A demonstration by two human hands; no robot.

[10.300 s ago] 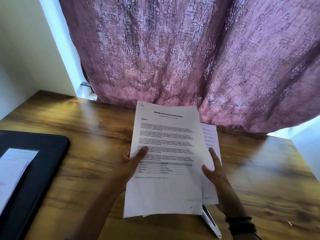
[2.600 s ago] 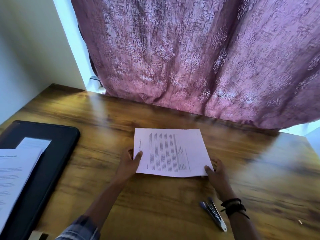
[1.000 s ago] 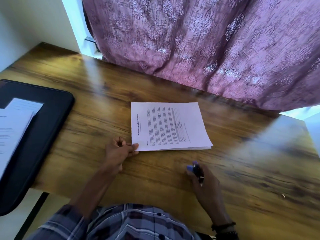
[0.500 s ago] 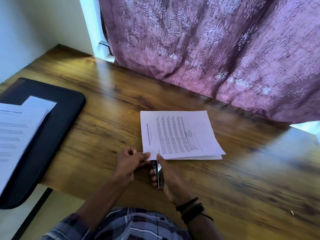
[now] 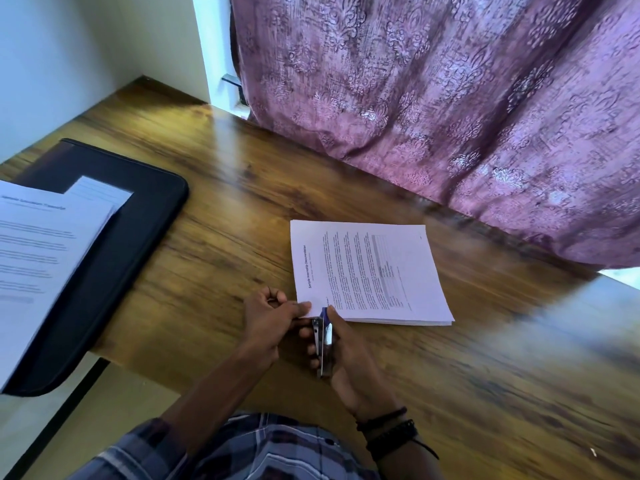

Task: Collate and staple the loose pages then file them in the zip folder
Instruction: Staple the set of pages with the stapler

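- I see the pages flat on the table.
- The left hand pinches the pages' near-left corner.
- The right hand curls round the stapler, its nose seemingly over that corner.
- The zip folder lies well left of the pages.

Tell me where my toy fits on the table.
Bare wood: between zip folder and pages, and right of the pages toward the curtain. Crowded: the pages' near corner, where left hand, right hand and stapler meet.
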